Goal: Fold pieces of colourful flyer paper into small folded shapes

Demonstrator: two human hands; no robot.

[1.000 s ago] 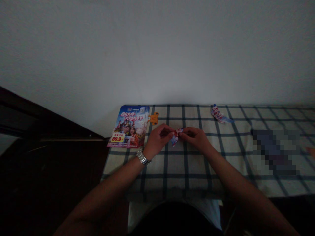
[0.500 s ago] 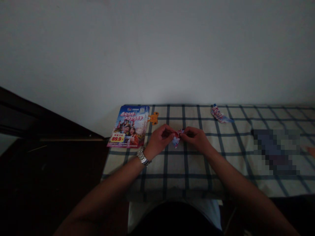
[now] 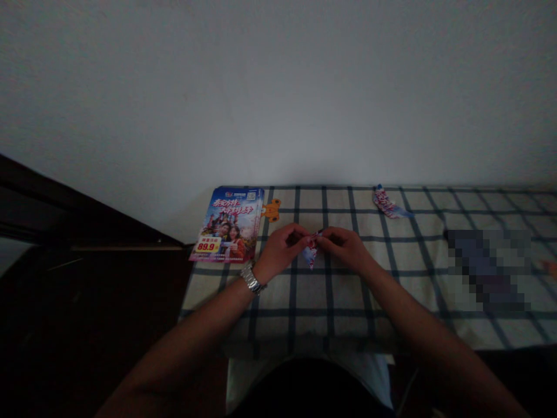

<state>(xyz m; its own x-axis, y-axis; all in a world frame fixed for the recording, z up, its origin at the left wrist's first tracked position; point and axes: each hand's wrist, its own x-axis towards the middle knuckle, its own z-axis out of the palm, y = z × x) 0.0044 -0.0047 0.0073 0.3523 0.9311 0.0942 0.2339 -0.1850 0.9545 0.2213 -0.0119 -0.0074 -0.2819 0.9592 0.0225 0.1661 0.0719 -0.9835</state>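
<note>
Between my fingertips is a small piece of folded printed paper [image 3: 310, 255], red, white and blue, with a pointed end hanging downward. My left hand [image 3: 284, 248] pinches it from the left; a silver watch sits on that wrist. From the right, my right hand [image 3: 343, 245] pinches its upper part with thumb and forefinger. The fingers of both hands nearly meet and cover much of the paper. A similar crumpled, folded paper piece [image 3: 388, 204] lies farther back on the table, to the right.
A stack of glossy flyers [image 3: 228, 226] lies at the table's left end, beside an orange bear-shaped item [image 3: 272, 210]. The checked tablecloth [image 3: 278, 296] covers the table against a pale wall. A blurred dark object [image 3: 483, 267] is at right, with part of a person's hand [image 3: 550, 267] at the edge.
Both hands have shifted slightly downward with the paper. Its hanging point now reaches lower and looks narrower. The flyers and the other folded piece stay put.
</note>
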